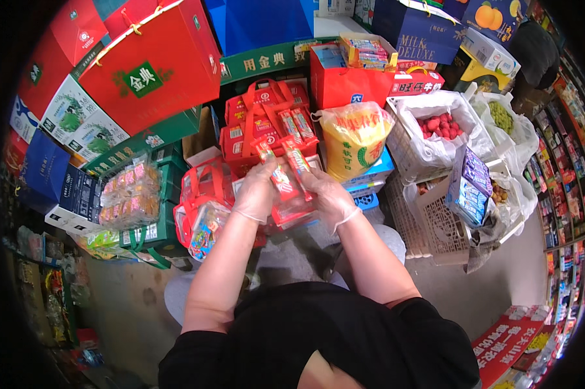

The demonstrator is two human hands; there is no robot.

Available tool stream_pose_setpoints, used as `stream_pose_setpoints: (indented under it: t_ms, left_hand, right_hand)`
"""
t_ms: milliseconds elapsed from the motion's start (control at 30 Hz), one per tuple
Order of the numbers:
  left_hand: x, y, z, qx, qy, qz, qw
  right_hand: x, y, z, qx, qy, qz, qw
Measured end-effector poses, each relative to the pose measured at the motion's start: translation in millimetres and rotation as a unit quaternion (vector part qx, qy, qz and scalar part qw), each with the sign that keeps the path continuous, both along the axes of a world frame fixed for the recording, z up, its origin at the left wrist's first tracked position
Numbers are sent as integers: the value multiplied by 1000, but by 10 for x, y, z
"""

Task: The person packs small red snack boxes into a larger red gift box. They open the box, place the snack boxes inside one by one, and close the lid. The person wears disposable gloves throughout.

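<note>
My left hand [256,192], in a clear disposable glove, grips a red-and-white wrapped snack packet [283,184]. My right hand [335,197], gloved the same way, holds a similar slim red packet [298,163] beside it. Both packets slant side by side above a red box with a see-through part [288,214]; how far they touch it I cannot tell. Just beyond the hands, more red packets [297,125] lie on stacked red gift boxes [239,144] with ribbon handles.
A filled yellow snack bag [355,141] stands on blue-and-white boxes to the right. Past it is a white plastic crate [404,146] holding red fruit [440,126]. Packaged cakes [131,192] sit on the left. Large red cartons [151,73] rise behind; stocked shelves [564,194] line the right.
</note>
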State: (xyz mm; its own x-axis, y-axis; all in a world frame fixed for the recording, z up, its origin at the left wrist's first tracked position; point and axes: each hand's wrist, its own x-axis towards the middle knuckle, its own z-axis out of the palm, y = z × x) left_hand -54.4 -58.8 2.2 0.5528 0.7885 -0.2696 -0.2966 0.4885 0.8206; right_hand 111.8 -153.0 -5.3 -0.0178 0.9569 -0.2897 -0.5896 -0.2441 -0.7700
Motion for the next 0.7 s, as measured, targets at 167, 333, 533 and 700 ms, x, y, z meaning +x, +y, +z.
stream_pose_setpoints:
  t_ms: [167,333,533,700]
  left_hand:
    - [129,-100,107,-91,-120,-10,989]
    - [122,110,-760,43,-65,59,995]
    - [248,-256,-216,-49,-96,65,992]
    - [139,-79,-470,-45,-35,98,994]
  right_hand:
    - [-15,103,-40,60,6,-81,995]
    - [-149,138,-59,56,-59,-152,985]
    - [-72,171,-178,33,-184,-130,974]
    - [-89,228,-294,42,-256,-77,963]
